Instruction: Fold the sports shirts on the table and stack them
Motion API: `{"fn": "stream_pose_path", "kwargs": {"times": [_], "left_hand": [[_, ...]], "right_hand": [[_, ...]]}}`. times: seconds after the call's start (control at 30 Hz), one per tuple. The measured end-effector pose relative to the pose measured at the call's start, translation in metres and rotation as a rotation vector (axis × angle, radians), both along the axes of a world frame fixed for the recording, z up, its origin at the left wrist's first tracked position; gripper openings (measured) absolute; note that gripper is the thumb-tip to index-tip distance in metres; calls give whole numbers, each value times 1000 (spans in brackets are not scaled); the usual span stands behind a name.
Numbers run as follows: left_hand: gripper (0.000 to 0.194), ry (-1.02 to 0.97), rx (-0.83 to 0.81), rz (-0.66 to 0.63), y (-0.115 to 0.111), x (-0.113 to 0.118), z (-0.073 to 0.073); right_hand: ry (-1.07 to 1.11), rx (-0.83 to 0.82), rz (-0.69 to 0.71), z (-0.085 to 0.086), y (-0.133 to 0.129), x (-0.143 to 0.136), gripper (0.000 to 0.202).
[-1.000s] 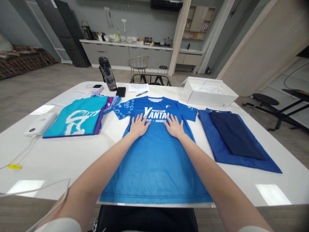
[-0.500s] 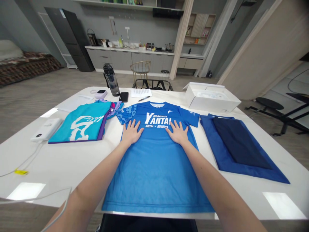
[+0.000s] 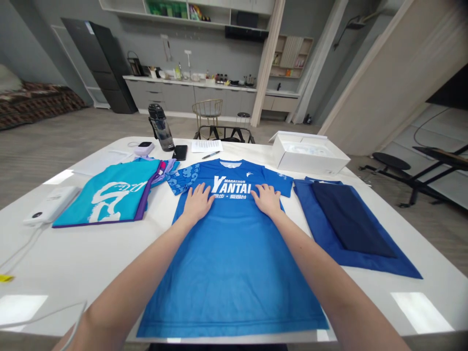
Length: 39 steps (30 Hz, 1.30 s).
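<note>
A blue T-shirt (image 3: 234,263) with white "Marathon Yantai" lettering lies spread out, front up, collar away from me and hem near the table's front edge. On its left chest side, below the patterned sleeve, rests my left hand (image 3: 198,201), palm down. My right hand (image 3: 268,200) presses on the opposite side, beside the end of the lettering. Both hands have their fingers stretched over the fabric and grip nothing. A pile of folded turquoise and purple shirts (image 3: 126,187) lies to the left. Dark navy folded cloth (image 3: 349,219) sits on a blue garment (image 3: 380,267) at right.
On the white table (image 3: 120,258) are a power bank-like white device (image 3: 53,204) with a cable, a water bottle (image 3: 163,129), a phone (image 3: 180,152), a pen (image 3: 211,155), a printed sheet (image 3: 206,146) and an open white box (image 3: 310,153). A chair (image 3: 224,132) stands behind.
The camera view has shifted, so most things sit slightly farther left and lower. Both hands stay on the T-shirt, and the fingers of my right hand look less spread.
</note>
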<state>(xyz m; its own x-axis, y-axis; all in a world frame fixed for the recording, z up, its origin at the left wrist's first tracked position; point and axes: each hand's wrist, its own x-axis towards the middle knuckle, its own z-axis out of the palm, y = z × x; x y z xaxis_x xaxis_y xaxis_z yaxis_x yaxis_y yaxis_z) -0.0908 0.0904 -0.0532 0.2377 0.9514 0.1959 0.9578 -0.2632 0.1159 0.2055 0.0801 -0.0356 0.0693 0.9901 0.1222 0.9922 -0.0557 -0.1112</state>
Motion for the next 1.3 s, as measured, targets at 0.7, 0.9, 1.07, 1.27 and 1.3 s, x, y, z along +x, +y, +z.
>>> {"fn": "stream_pose_path", "kwargs": {"times": [0.7, 0.9, 1.07, 1.27, 1.3], "left_hand": [[31, 21, -53, -376, 121, 126, 19], [33, -2, -148, -431, 155, 167, 24], [36, -72, -216, -337, 198, 205, 31], [41, -67, -275, -275, 249, 228, 23], [40, -74, -287, -272, 254, 229, 20]], "right_hand": [[-121, -135, -97, 9, 69, 101, 34], [-194, -124, -92, 11, 89, 120, 36], [-322, -114, -198, 13, 108, 146, 38], [-283, -89, -210, 3, 112, 161, 36], [-264, -83, -212, 3, 113, 162, 35]]}}
